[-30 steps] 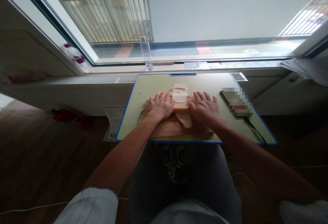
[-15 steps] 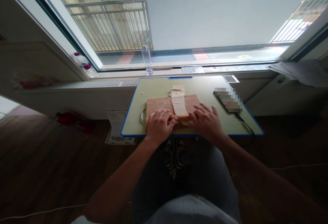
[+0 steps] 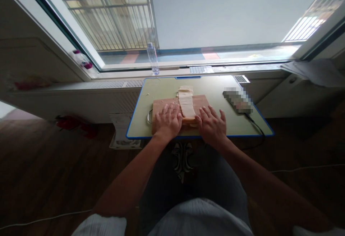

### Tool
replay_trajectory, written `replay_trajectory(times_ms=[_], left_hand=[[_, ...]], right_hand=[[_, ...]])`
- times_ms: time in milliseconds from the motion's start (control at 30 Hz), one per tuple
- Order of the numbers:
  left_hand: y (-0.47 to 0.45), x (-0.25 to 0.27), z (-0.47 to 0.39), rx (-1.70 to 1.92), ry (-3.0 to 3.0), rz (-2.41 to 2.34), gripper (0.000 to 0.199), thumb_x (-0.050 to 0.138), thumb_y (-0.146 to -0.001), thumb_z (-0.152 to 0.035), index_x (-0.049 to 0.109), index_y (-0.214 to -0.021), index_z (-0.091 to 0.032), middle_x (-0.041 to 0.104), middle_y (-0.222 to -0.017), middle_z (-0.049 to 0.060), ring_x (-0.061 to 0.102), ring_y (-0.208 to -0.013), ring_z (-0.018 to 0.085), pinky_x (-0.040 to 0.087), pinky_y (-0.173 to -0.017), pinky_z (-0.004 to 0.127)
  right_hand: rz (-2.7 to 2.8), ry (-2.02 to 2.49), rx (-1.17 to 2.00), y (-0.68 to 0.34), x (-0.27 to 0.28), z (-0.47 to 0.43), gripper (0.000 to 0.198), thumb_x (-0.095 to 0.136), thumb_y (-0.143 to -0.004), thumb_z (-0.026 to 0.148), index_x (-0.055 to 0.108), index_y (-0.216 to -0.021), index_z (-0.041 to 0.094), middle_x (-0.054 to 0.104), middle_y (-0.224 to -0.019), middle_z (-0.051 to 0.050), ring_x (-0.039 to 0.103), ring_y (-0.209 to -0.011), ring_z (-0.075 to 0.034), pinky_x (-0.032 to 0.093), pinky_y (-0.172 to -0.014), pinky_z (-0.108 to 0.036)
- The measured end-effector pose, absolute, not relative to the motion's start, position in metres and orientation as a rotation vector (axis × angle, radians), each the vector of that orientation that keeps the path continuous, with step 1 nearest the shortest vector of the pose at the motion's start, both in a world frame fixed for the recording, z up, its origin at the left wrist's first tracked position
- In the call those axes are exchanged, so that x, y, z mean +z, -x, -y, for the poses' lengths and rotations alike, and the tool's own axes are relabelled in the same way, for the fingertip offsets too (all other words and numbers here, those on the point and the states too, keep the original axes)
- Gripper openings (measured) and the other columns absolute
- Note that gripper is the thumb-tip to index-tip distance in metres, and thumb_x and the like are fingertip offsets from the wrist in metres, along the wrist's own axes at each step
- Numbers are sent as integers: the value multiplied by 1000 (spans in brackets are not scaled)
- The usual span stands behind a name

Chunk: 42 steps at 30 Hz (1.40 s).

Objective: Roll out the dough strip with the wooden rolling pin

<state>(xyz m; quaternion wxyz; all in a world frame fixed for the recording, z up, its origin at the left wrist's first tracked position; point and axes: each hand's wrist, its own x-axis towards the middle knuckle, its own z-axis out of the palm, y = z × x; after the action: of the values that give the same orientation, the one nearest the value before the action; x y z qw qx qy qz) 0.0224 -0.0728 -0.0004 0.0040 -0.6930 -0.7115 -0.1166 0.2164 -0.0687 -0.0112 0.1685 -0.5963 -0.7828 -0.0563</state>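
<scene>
My left hand (image 3: 167,121) lies over the left end of a thin wooden rolling pin (image 3: 188,120), its fingers stretched forward above the cutting board. My right hand (image 3: 212,123) rests on the pin's other end, fingers spread and pointing away from me. Both palms press from above rather than wrapping round it; the pin's ends are hidden. Under the pin runs a long pale strip of dough (image 3: 186,103), which reaches past the far edge of the wooden cutting board (image 3: 201,101). A small bit of dough shows on the near side of the pin.
The board lies on a pale green table (image 3: 161,87) with a blue edge. A phone-like device (image 3: 238,100), its screen blurred out, sits at the right with a black cable (image 3: 257,123). On the windowsill stands a clear bottle (image 3: 153,59).
The pin has turned under my palms, and my fingers have stretched further forward over it, the left ones most. The whole view has shifted slightly.
</scene>
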Motion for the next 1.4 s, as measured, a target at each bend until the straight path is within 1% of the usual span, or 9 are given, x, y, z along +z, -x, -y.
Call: replay_trajectory(times_ms=[167,467,667,800,867,967,1067,1167,1400], left_hand=[[-20,6,48,-283,2198,2297,59,33,-108,-43,49,-164,-38,42,-176,1,34,-164,31,24,-132,68],[-13,4,-3,-240,2288,2283,62,31,-107,-45,44,-167,-37,40,-177,3,35,-163,32,18,-134,68],[-7,10,-39,-153,2389,2344,67,28,-107,-52,34,-172,-36,32,-181,5,28,-166,35,16,-134,70],[-3,10,-65,-111,2438,2401,72,27,-107,-57,27,-174,-34,23,-184,6,20,-169,36,13,-134,71],[-3,9,-77,-137,2409,2383,72,26,-107,-56,26,-175,-31,23,-184,8,21,-168,36,14,-134,70],[-5,10,-92,-208,2327,2312,70,25,-108,-52,32,-172,-27,30,-181,9,26,-167,33,17,-135,67],[-6,10,-99,-252,2275,2282,66,24,-109,-50,38,-169,-27,35,-179,10,30,-164,31,18,-135,65],[-6,10,-97,-257,2253,2297,66,24,-109,-50,39,-168,-27,35,-179,10,31,-164,30,19,-135,65],[-8,12,-74,-191,2302,2376,71,23,-108,-54,35,-171,-25,32,-180,11,28,-166,34,17,-134,69]], right_hand=[[2279,1717,-110,-215,-6,46,62,24,-114,47,62,-155,19,56,-164,-10,45,-156,-32,25,-128,-58],[2349,1814,-6,-213,-2,0,67,27,-112,51,50,-166,19,44,-173,-8,36,-160,-39,28,-128,-65],[2423,1848,162,-212,4,-42,71,28,-109,57,43,-170,24,36,-178,-6,35,-159,-42,30,-127,-67],[2458,1907,259,-210,10,-68,75,31,-108,61,34,-174,26,29,-181,-8,32,-161,-43,29,-127,-67],[2456,1924,260,-209,12,-81,77,31,-108,62,30,-175,26,27,-182,-9,30,-162,-43,29,-127,-68],[2450,1897,228,-207,11,-102,78,29,-107,63,32,-174,22,29,-181,-12,29,-162,-42,29,-127,-69],[2409,1901,219,-205,9,-117,76,27,-108,61,36,-172,20,30,-180,-12,26,-164,-40,25,-130,-68],[2382,1895,246,-205,7,-122,76,27,-108,60,40,-170,18,32,-179,-11,25,-164,-38,21,-131,-68],[2438,1872,307,-207,12,-102,82,27,-105,70,40,-170,22,35,-178,-14,33,-160,-41,26,-127,-69]])
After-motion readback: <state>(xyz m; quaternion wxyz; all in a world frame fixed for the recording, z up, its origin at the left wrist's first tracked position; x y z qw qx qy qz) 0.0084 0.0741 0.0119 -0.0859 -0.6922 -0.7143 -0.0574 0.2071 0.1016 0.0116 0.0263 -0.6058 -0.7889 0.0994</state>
